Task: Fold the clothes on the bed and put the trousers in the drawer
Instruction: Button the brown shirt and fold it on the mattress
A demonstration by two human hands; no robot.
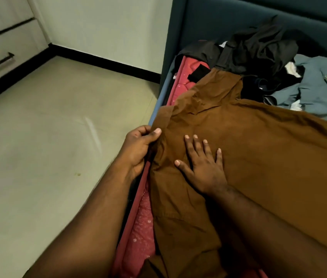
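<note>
At the bed's [159, 91] left edge, left hand [138, 147] pinches the brown garment's [258, 149] border. Right hand [202, 165] lies flat on it, fingers spread. Garment runs off frame right and bottom; type unclear. Dark clothes [258, 45] and a blue-grey piece [319, 85] are heaped by the headboard. Drawer [4, 55] is shut and blurred.

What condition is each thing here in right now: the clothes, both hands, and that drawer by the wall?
brown garment: spread out on the bed, not yet folded.
left hand: pinching the brown garment's edge at the bedside.
right hand: flat, fingers spread, pressing the brown garment down.
black clothes: crumpled in a heap, unfolded.
blue-grey garment: rumpled, unfolded.
drawer: closed.
pink bedsheet: showing along the bed's edge, partly covered.
</note>
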